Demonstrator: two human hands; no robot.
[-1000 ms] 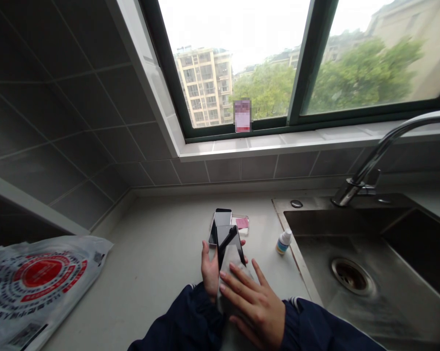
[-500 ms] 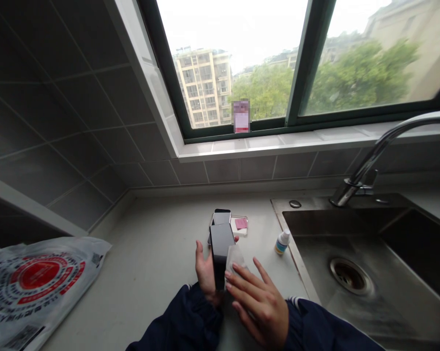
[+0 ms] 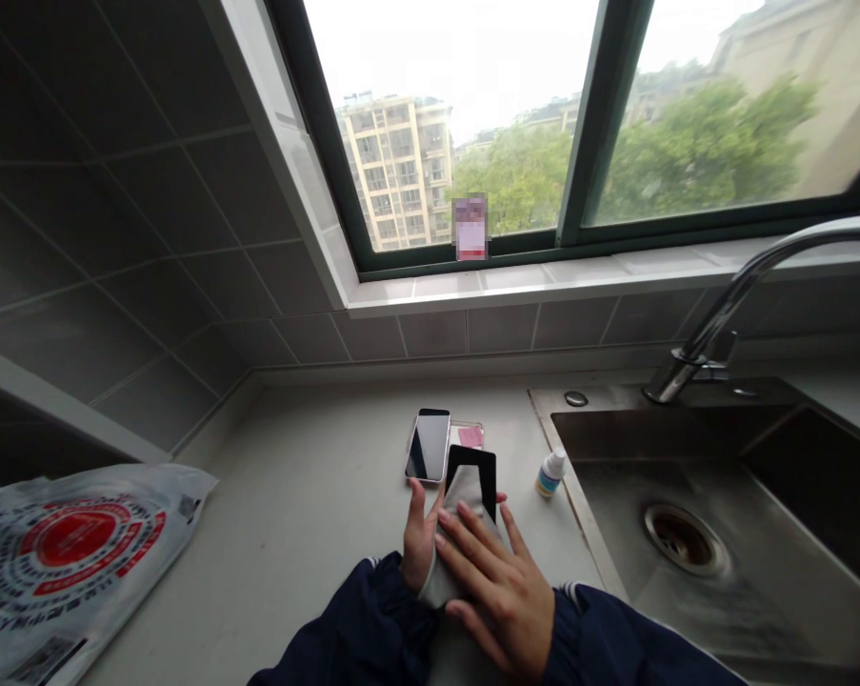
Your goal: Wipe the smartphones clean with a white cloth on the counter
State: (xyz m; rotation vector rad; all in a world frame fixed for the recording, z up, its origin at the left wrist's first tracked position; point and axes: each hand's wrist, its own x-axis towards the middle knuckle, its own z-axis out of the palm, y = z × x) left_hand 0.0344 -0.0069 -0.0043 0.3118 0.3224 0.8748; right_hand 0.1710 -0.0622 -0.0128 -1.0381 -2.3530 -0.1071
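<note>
My left hand (image 3: 419, 538) holds a black phone (image 3: 487, 463) from below, its thumb up along the left side and a fingertip showing at the right edge. A light grey cloth (image 3: 465, 486) lies over the phone's face, pressed under the fingers of my right hand (image 3: 505, 591). Just beyond, a second phone (image 3: 429, 446) rests on the counter. Beside it is a clear case (image 3: 481, 429) with a pink piece (image 3: 470, 437) on it, partly hidden by the held phone. A small white-capped bottle (image 3: 550, 474) stands to the right.
On the right is a steel sink (image 3: 687, 476) with a chrome faucet (image 3: 701, 324). A printed plastic bag (image 3: 79, 562) lies at the left on the pale counter (image 3: 293, 495). A small pink card (image 3: 470, 229) stands at the window.
The held phone has moved right and tilted, uncovering the phone on the counter. My right hand and the cloth have shifted over the middle of the held phone.
</note>
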